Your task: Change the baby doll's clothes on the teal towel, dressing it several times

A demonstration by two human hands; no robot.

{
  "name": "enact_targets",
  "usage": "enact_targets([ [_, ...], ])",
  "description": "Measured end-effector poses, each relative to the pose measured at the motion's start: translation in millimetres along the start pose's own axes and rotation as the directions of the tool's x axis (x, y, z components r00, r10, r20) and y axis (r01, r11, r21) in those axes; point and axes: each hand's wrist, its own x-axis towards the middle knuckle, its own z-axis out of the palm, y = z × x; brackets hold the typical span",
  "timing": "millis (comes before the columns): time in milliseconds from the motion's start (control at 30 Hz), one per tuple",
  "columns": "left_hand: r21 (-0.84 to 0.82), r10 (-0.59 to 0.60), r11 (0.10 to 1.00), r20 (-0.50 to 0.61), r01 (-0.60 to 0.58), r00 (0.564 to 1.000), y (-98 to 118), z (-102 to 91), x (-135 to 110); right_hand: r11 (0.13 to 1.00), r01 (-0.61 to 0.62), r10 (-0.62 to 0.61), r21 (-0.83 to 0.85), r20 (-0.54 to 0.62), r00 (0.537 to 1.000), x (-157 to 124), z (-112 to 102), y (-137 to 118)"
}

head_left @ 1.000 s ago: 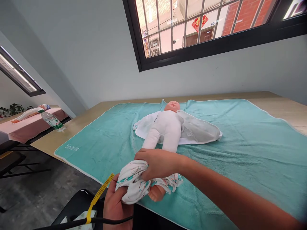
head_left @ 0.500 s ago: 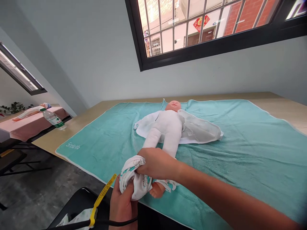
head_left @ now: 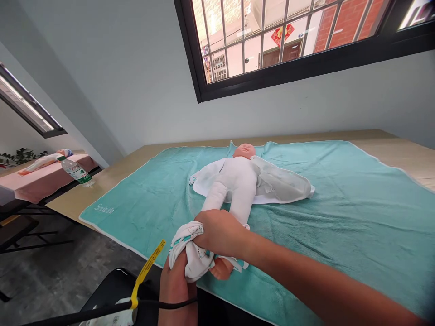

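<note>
A baby doll [head_left: 234, 174] in a white one-piece lies on its back, head away from me and legs toward me. Bunched patterned baby pants [head_left: 199, 262] are at its lower legs. One bare doll foot [head_left: 222, 268] sticks out of a pants leg; the other foot is hidden. My right hand [head_left: 219, 231] is closed on the upper edge of the bunched fabric, beside the doll's shin. My left hand [head_left: 178, 271] reaches up into the other pants leg, its fingers covered by cloth.
A teal towel [head_left: 142, 194] covers much of the wooden table [head_left: 71, 199]. An open white garment [head_left: 285, 183] spreads beneath the doll. A water bottle [head_left: 76, 172] stands at the left edge. A black cable with a yellow tag [head_left: 146, 271] crosses my left wrist above a black chair [head_left: 105, 285].
My left hand has pushed deeper into the pants leg, so its thumb has gone out of sight under the cloth. My right hand keeps its hold in nearly the same place.
</note>
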Motion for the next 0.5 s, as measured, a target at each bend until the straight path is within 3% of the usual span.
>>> enact_targets([
  [267,0.09,-0.067,0.994,-0.037,0.07,0.997,17,-3.1,2,0.995,0.018,-0.017,0.096,-0.01,1.0,3,-3,9],
  [500,0.12,-0.097,0.989,0.047,0.091,0.994,28,2.6,2,0.985,0.13,-0.148,-0.116,-0.167,0.975,-3,-8,4],
])
